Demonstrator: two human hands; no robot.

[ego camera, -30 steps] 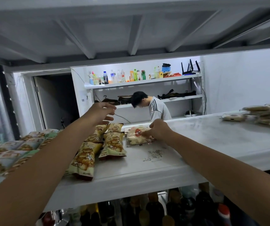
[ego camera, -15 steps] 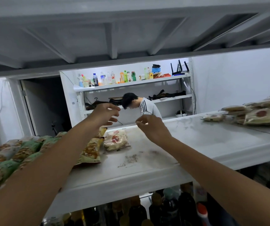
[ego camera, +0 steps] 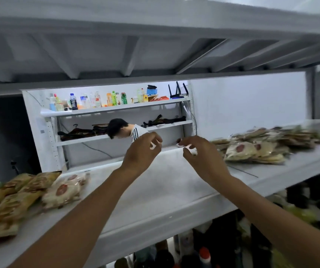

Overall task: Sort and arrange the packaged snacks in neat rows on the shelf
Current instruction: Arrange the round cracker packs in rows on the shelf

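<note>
Hovering both hands above the shelf (ego camera: 166,192), mid-sort.
Fingers (ego camera: 154,137) loosely curled, gripping nothing I can make out; left hand (ego camera: 142,151) and right hand (ego camera: 201,151) hang between the laid-out packets (ego camera: 39,198) and the unsorted heap (ego camera: 255,151), likely to fetch more.

Snack pile (ego camera: 267,146) at right: motion-blurred, labels unreadable. Yellow packets (ego camera: 2,207) cut off by left edge. Bottles (ego camera: 204,256) below shelf (ego camera: 165,202): dark, cropped at bottom. Whether left hand (ego camera: 141,151) or right hand (ego camera: 201,153) pinches anything: cannot tell.

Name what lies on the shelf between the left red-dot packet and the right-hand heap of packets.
Only bare white shelf, seen in the head view; the left hand and right hand hover above that stretch.
</note>
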